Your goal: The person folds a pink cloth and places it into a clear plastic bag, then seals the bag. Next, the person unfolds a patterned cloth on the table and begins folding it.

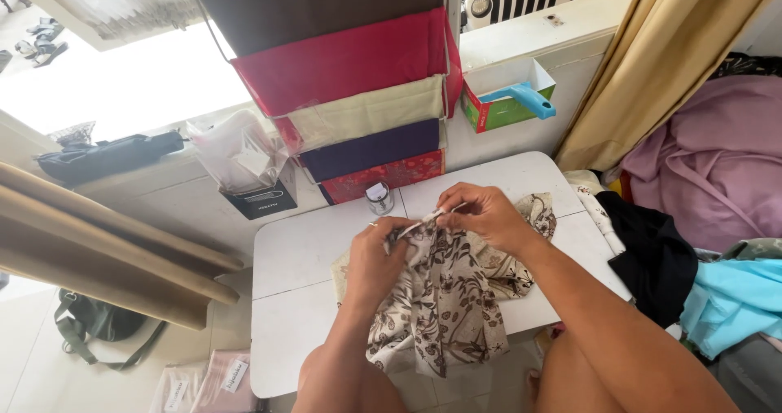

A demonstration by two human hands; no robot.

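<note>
The patterned cloth (444, 299) hangs over the near edge of the white table (301, 250), its long axis toward you. Your left hand (376, 254) and right hand (485, 213), above the table, pinch its top edge.

One head camera looks steeply down, close over a white table (301, 299), toward the window wall.

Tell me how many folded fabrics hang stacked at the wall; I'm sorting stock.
5: brown fabric on top, then red, cream, dark purple and patterned red lowest. More may be hidden behind.
</note>
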